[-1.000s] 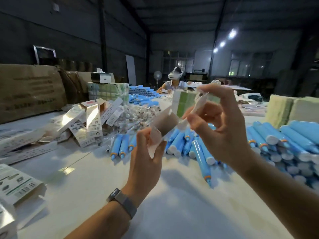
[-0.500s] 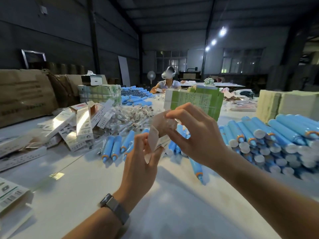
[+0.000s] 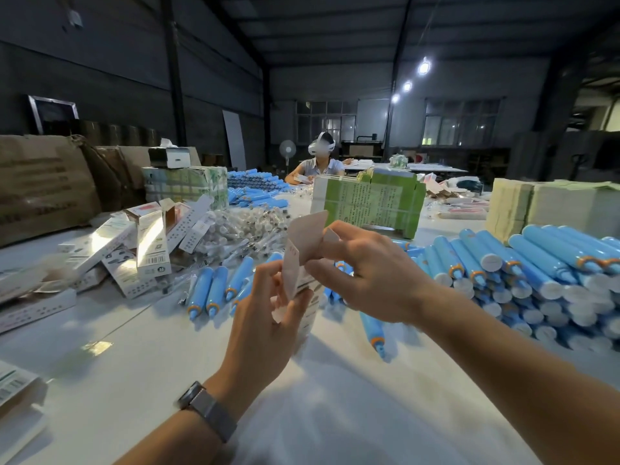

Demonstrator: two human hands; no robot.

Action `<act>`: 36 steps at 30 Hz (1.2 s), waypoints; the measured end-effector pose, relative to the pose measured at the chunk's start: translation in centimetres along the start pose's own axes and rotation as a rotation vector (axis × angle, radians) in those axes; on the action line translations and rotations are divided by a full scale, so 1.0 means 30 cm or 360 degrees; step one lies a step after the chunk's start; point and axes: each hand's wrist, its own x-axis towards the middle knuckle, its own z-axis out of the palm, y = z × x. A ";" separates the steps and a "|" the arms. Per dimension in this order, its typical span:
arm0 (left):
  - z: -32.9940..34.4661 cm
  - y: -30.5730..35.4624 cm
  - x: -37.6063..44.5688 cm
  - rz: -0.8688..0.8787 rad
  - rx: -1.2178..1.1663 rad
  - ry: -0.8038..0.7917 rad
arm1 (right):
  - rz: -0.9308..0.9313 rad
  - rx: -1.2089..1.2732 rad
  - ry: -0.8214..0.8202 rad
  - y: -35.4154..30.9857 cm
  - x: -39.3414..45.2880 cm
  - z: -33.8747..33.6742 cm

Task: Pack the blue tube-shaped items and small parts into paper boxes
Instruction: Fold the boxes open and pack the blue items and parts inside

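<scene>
Small white paper box [image 3: 303, 263], end flaps open, held upright mid-frame above the white surface [image 3: 141, 380], both hands on it. Left hand [image 3: 265, 327] comes up from bottom centre, palm away from camera, fingers and thumb curled round the box's lower body; grip closed on it. Grey-strapped wristwatch [image 3: 208, 409] on that wrist. Right hand [image 3: 365, 276] reaches in from lower right, forearm diagonal, fingertips pinching the box's upper flaps; grip closed on the flap edge. Box print too blurred to read.

Blue plastic tubes with orange collars and white caps [image 3: 523, 270] stacked at right; a few more [image 3: 214, 290] lie loose left of centre. Clear bagged small parts [image 3: 248, 233] heaped behind those. Pile of white printed cartons [image 3: 147, 246] at left shows barcodes, text unreadable. Green printed carton bundle [image 3: 369, 203] at centre back carries dense text, illegible.
</scene>
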 end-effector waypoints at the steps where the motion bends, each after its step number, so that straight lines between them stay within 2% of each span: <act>1: -0.001 0.003 0.006 0.0000 -0.0047 -0.0016 | -0.0048 0.0044 0.0098 -0.001 -0.001 0.003; 4: -0.006 0.002 0.019 -0.0059 -0.0206 -0.0026 | -0.0093 0.0204 0.0270 0.006 -0.002 0.031; 12: -0.009 0.009 0.033 -0.0110 -0.0481 -0.0147 | 0.0168 0.0787 0.0445 0.011 -0.005 0.084; 20: -0.041 0.044 0.050 0.0017 -0.0387 -0.0178 | 0.0195 0.0868 0.0508 -0.007 -0.009 0.110; 26: -0.061 0.042 0.062 -0.0099 -0.0445 -0.0251 | 0.0186 0.1025 0.0518 -0.006 -0.006 0.123; 36: -0.062 0.030 0.058 -0.0030 -0.0527 -0.0319 | 0.0171 0.1124 0.0493 0.011 -0.008 0.129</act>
